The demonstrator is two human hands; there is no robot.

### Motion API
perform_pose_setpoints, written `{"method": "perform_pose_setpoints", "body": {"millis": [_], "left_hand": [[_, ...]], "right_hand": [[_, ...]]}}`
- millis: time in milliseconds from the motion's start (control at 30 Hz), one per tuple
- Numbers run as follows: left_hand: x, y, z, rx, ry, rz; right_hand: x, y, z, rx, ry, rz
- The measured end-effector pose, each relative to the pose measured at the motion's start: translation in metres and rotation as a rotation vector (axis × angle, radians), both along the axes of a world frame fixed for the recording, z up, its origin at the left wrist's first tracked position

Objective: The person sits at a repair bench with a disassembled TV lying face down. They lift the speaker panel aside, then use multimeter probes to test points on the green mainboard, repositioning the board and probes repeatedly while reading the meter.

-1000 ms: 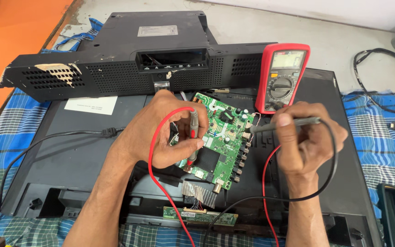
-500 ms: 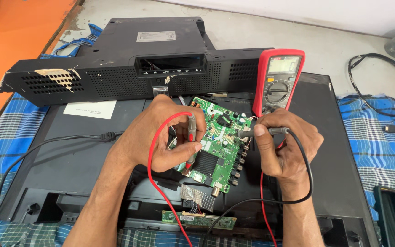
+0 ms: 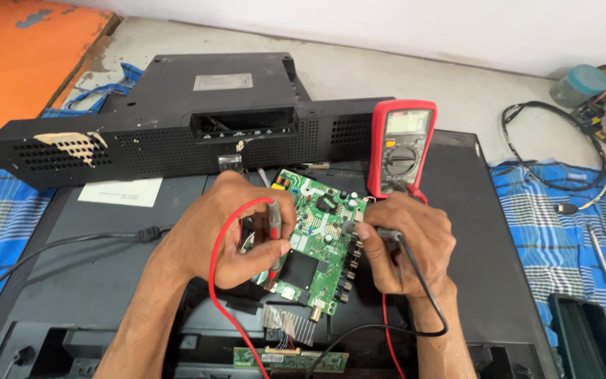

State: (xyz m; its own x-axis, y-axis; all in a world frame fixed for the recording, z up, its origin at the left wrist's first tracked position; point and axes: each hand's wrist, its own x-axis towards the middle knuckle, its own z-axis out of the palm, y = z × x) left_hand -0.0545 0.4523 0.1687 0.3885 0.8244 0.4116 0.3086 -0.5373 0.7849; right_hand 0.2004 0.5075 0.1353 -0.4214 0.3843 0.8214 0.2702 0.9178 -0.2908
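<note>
Right hand [image 3: 405, 245] has moved in from the meter side, black probe [image 3: 376, 230] gripped onto green circuit board [image 3: 320, 231]; left hand [image 3: 236, 235] stays closed on red probe [image 3: 275, 235].

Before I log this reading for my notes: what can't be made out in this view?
Head view only:
- Multimeter display: too small and pale to read.
- Red probe tip: hidden behind the left hand.
- Black probe contact point on the circuit board: covered by the right hand.
- Small board: cut off by the bottom edge.
</note>
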Motion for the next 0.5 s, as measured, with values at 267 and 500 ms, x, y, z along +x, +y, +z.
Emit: {"method": "perform_pose_setpoints", "body": {"millis": [267, 500], "left_hand": [[0.001, 0.002, -0.001, 0.008, 0.0, -0.003], [0.0, 0.002, -0.002, 0.012, -0.003, -0.005]], "right_hand": [[0.002, 0.002, 0.004, -0.004, -0.044, 0.066], [0.013, 0.003, 0.009, -0.206, -0.041, 0.103]]}}
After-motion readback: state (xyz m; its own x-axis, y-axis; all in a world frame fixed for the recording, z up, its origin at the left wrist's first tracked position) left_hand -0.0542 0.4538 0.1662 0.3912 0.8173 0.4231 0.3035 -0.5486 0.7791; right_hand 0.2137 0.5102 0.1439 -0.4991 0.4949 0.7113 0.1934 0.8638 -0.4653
